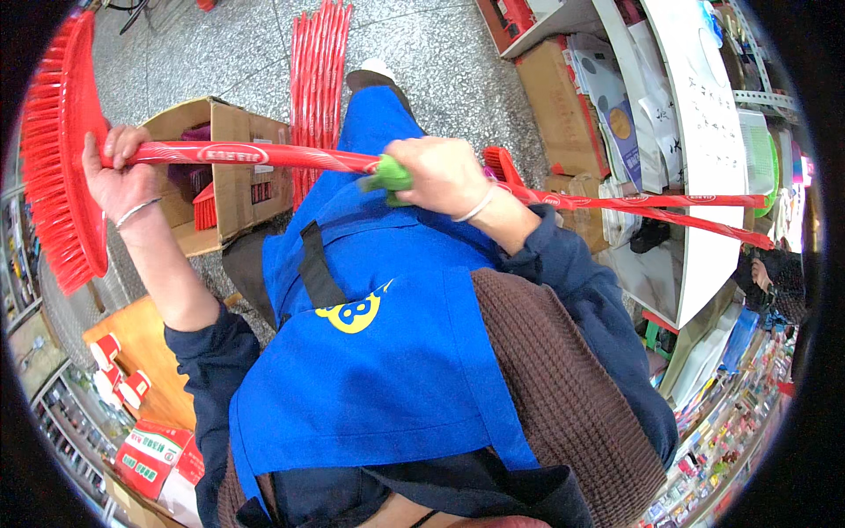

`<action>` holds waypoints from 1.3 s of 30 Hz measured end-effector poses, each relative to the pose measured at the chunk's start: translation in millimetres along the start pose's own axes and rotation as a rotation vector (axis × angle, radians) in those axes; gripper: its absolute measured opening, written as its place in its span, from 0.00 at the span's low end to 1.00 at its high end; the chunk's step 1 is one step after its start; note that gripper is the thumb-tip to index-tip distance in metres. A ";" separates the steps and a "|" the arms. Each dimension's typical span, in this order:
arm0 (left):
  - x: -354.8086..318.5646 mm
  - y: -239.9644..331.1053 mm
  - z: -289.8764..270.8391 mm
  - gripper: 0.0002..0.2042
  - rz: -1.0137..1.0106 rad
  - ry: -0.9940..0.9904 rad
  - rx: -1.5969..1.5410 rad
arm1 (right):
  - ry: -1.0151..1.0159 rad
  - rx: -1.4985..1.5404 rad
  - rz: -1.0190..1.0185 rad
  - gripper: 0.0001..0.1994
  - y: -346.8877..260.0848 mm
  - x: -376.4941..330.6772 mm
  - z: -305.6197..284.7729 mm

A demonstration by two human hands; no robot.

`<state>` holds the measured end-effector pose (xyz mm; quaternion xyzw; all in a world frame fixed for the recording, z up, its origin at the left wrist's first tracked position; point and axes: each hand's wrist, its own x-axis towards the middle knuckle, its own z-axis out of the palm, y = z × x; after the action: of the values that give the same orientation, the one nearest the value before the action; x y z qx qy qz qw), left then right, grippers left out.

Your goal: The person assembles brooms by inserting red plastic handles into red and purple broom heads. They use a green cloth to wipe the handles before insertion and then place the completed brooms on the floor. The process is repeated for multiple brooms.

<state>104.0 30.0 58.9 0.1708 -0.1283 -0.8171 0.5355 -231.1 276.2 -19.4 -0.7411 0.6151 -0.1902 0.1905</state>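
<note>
Gripping red broom [238,154] w/ L hand [123,172], wrapped tight round smooth, glossy handle [326,160], just beside curved brush head [88,114], left of open cardboard box [233,201]. Clenching crumpled green cloth-like wad [387,178] round same handle w/ R hand [437,174], right of box. Got broom between hands, straight across box, w/ dense red bristles [55,158] to left.

The left hand [128,176] grips the red broom [238,155] close to its brush. The right hand [440,174] holds a green cloth [393,177] against the handle, above the blue apron [396,352]. Beyond the wrist, two red handles [651,201] pass before a white shelf [713,251] — whether one continues this broom, I cannot tell. Red sticks [317,79] lie near an open cardboard box [242,213].
</note>
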 end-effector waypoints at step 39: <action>10.1 -17.6 79.4 0.05 0.033 -0.403 -0.344 | 0.491 1.911 -0.075 0.34 -9.7 -24.2 -90.4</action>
<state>52.6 29.8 122.7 -0.0908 -0.0944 -0.8356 0.5335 -273.8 297.4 61.7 -0.2343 0.2012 -0.7613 0.5701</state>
